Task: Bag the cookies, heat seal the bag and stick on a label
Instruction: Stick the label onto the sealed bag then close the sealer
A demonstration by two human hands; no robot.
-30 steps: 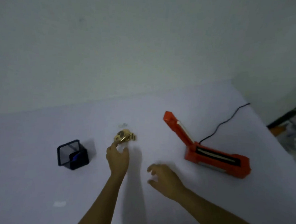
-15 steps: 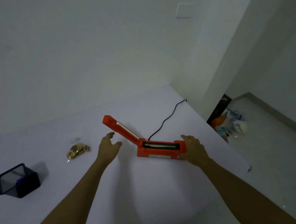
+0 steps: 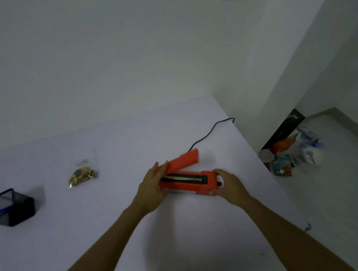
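Fingers of both hands grip heat sealer ends; long axis left-right, lid up.

Both your arms reach forward — left hand fingers up and spread, right hand curled, palm inward.

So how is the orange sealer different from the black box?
The heat sealer is bright orange; the mesh pen holder is black. The sealer is long, low and gripped by both hands (left hand, right hand); the holder is boxy, tipped over and untouched. Both sit on the white table.
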